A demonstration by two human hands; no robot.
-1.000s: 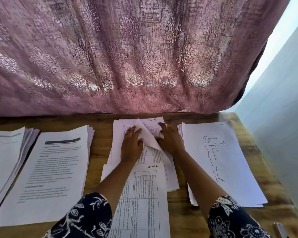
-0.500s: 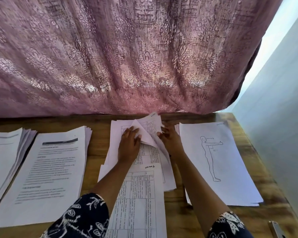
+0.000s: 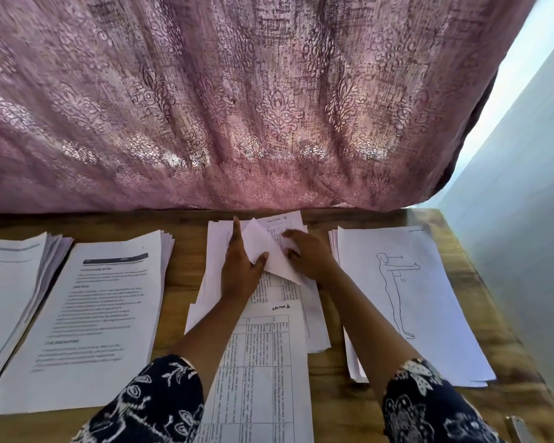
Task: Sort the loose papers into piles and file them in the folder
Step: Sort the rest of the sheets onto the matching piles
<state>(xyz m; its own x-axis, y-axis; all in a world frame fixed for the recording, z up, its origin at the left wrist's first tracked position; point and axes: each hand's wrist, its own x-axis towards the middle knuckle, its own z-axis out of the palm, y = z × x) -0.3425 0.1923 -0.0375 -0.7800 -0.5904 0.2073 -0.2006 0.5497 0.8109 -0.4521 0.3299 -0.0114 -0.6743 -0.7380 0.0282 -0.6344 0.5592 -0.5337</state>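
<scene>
Wooden planks make up the brown table point(image 3: 181, 266) where my white papers lie sorted in a row. Both my hands are on the middle pile of white printed sheets point(image 3: 216, 273), at the far edge of the table. My left hand point(image 3: 239, 273) lies on it with the forefinger point(image 3: 236, 231) straight and the thumb on the near edge of a turned-up white sheet point(image 3: 271, 254). My other fingers are hidden under that flap, so I cannot tell whether I grip it. My right hand point(image 3: 311, 257) rests just beside, its fingers spread flat on the flap's right side. Nearer to me, overlapping this pile, lies a white sheet with a printed grid and a handwritten heading point(image 3: 263, 362). To the right sits a white pile topped by a line drawing of a standing figure point(image 3: 406, 298). To the left lie a pile of white text pages point(image 3: 103, 314) and, farther left, a fanned white stack point(image 3: 7, 282). A mauve patterned curtain point(image 3: 237, 107) hangs behind the table.
</scene>
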